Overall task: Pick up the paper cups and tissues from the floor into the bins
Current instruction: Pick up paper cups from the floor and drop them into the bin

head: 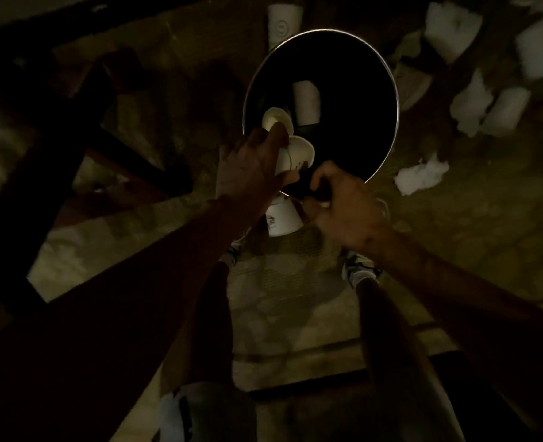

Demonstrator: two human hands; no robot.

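Head view, dim light: left hand [251, 161] has its fingers wrapped round two white cups [291, 151], their open mouths tipped over the round black bin [359, 90]. One cup [307, 102] lies inside it. Right hand [343, 205] clamps curled fingers on the bin's near edge. Further right, crumpled white tissues [421, 177] and more cups [506, 111] litter the floor [487, 218].

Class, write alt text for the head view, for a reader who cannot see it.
In dim light, a left hand holds two paper cups over a black bin whose rim the right hand grips. More cups and tissues litter the floor.
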